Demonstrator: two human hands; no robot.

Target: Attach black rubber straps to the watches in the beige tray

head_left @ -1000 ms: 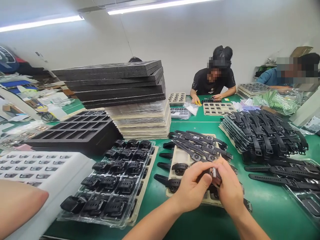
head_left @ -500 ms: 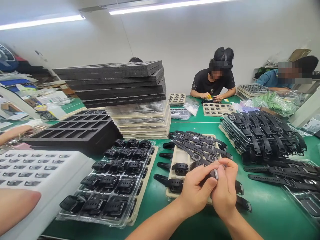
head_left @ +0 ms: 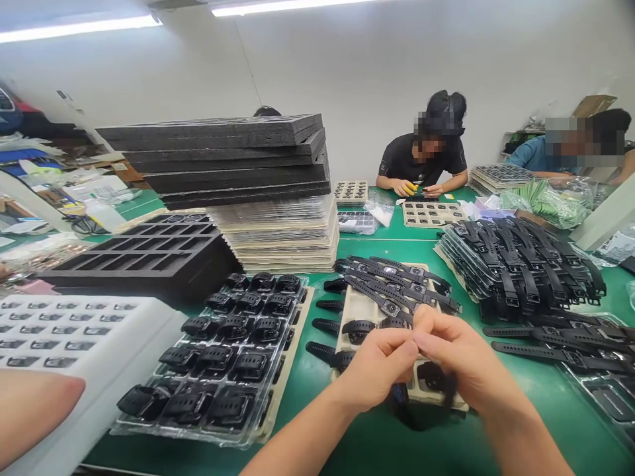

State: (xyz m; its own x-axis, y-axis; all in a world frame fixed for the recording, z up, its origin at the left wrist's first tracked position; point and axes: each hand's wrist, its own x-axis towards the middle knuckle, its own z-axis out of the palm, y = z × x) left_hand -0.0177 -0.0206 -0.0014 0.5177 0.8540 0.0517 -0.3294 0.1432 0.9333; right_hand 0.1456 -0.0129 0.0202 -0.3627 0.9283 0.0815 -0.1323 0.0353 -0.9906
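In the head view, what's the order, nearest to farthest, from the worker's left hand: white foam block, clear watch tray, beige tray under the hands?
1. Beige tray: just beneath the left hand.
2. Clear watch tray: to the left.
3. White foam block: farther left still.

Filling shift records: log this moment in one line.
left hand: touching right hand; dark strap: blurred, hanging beneath hands; beige tray: holding watches

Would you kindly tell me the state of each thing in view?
Left hand, fingers closed
Right hand, fingers pinched
Dark strap, hanging below the hands, blurred
Clear tray, holding curled watches
Beige tray, flat watches laid across it
Black foam sheets, stacked unevenly
Ceiling lights, lit
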